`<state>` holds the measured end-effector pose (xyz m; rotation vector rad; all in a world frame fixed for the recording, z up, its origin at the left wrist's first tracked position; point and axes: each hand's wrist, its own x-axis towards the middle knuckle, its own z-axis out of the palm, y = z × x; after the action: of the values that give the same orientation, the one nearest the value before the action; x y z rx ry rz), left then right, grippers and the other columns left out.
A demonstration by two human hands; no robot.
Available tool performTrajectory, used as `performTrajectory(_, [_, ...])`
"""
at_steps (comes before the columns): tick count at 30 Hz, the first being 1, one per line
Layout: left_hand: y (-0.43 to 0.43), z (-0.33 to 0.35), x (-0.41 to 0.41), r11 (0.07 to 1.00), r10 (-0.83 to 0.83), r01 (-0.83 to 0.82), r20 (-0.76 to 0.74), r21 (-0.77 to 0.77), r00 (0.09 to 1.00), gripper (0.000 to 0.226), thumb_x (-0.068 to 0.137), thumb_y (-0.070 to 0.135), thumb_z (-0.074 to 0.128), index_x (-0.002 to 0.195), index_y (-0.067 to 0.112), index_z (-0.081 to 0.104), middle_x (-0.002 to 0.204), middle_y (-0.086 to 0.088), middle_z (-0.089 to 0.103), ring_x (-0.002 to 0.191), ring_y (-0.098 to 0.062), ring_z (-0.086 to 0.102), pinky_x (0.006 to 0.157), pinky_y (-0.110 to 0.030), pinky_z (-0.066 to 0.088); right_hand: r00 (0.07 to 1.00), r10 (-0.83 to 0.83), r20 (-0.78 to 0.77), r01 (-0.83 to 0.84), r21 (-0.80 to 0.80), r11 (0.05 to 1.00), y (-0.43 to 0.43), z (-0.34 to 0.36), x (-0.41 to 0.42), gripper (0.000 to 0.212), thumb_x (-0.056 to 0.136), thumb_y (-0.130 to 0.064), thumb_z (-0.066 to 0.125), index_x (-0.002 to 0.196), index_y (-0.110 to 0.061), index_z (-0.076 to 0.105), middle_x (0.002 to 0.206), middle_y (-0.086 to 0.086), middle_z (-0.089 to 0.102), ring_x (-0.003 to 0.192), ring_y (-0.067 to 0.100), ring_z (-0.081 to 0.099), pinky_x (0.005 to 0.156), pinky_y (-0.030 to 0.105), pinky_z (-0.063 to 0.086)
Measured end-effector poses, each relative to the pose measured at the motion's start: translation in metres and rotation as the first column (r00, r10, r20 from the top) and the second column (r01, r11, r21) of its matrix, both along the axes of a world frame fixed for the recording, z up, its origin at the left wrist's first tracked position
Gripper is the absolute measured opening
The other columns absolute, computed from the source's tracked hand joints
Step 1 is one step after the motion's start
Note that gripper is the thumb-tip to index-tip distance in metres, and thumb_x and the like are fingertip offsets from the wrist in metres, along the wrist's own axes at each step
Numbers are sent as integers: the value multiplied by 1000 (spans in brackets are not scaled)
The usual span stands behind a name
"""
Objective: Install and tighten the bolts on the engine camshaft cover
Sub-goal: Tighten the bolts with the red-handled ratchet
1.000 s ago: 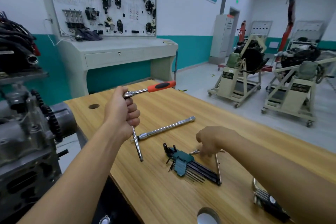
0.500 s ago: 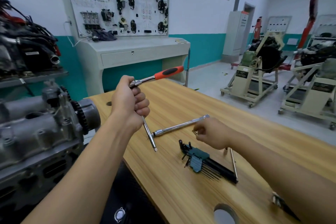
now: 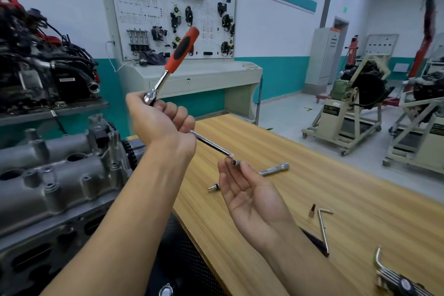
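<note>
head view: fingertips (image 3: pixel 242 168) of the right hand (image 3: pixel 249 197) pinch a small socket bit (image 3: pixel 234 163). the palm is turned up and the remaining fingers are loosely extended. the bit sits just beside the free end of the extension bar (image 3: pixel 211 145). it does not appear to be seated on the bar yet.

the left hand (image 3: pixel 161 125) has its fingers wrapped tight round the head of the ratchet (image 3: pixel 183 49) and the top of the bar. the red handle points up and away.

change: half a second ago the right hand was low over the bench (image 3: pixel 348 199) and the bar pointed down. the right hand has since risen with the bit, and the left hand has swung the bar end toward it. judgement: the tool is still being assembled, and bolt tightening has not begun.

the camshaft cover (image 3: pixel 60 175) lies at the left, beside the bench, and neither hand touches it. no bolts can be made out on it.

on the bench lie a second bar (image 3: pixel 274 169), a loose bit (image 3: pixel 213 187) and an l-shaped hex key (image 3: pixel 323 228).
</note>
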<state>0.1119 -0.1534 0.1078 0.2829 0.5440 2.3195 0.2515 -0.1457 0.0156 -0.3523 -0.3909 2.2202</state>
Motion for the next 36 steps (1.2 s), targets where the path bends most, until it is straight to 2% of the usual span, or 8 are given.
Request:
performTrajectory(10, [-20, 7, -9, 991, 119, -116, -54, 60, 991, 43, 93, 39, 44, 56, 24, 27, 56, 6, 15, 48, -15, 9, 40, -27, 14, 997, -66, -34, 65, -33, 997, -18, 17, -33, 18, 90, -6, 62, 104, 5, 65, 101, 21, 75, 90, 28, 76, 72, 32, 63])
performTrajectory(17, [-45, 27, -22, 967, 204, -196, -38, 161, 978, 46, 95, 39, 40, 54, 24, 25, 53, 6, 15, 47, -14, 9, 40, -25, 12, 985, -143, -94, 155, 139, 978, -37, 29, -67, 25, 93, -11, 59, 115, 1, 61, 108, 20, 74, 99, 27, 74, 75, 31, 62])
performTrajectory(20, [-65, 38, -45, 955, 249, -236, -54, 178, 967, 46, 95, 40, 39, 54, 25, 25, 54, 6, 13, 46, -15, 8, 42, -25, 10, 992, -78, -98, 97, 202, 975, -49, 35, -87, 16, 94, -12, 60, 107, -3, 60, 104, 21, 74, 97, 28, 74, 73, 30, 61])
performTrajectory(22, [-84, 45, -65, 956, 272, -255, -108, 147, 956, 45, 95, 40, 39, 55, 25, 24, 55, 6, 12, 46, -15, 8, 41, -25, 9, 1000, 5, 9, -8, 307, 952, -53, 34, -100, 12, 94, -13, 62, 103, -5, 60, 98, 20, 75, 91, 27, 75, 71, 29, 61])
performTrajectory(24, [-107, 53, -87, 955, 294, -281, -192, 93, 936, 45, 95, 41, 38, 56, 25, 23, 56, 6, 12, 46, -15, 8, 39, -26, 10, 968, 39, 250, -162, 496, 853, -53, 35, -110, 12, 92, -15, 66, 99, -6, 63, 93, 16, 77, 84, 25, 76, 67, 28, 59])
performTrajectory(27, [-143, 69, -118, 938, 341, -342, -317, 53, 885, 46, 95, 39, 39, 55, 25, 21, 55, 5, 11, 47, -16, 7, 38, -25, 11, 863, -131, 488, -303, 707, 638, -42, 52, -122, 19, 88, -25, 72, 98, -10, 67, 86, 10, 77, 70, 20, 73, 59, 27, 54])
performTrajectory(31, [-173, 89, -145, 917, 341, -399, -492, -15, 801, 49, 95, 37, 42, 52, 27, 22, 50, 6, 13, 43, -15, 8, 37, -22, 11, 878, -322, 355, -173, 862, 477, -28, 97, -145, 14, 90, -28, 71, 93, -15, 69, 78, 7, 75, 57, 16, 66, 52, 26, 48])
performTrajectory(36, [-173, 85, -158, 873, 229, -452, -664, -182, 712, 53, 96, 34, 46, 48, 26, 25, 47, 5, 19, 41, -15, 12, 38, -23, 12, 957, -163, 242, -182, 932, 315, -31, 148, -180, 48, 81, -57, 64, 112, -20, 62, 86, 4, 73, 61, 21, 63, 53, 27, 45])
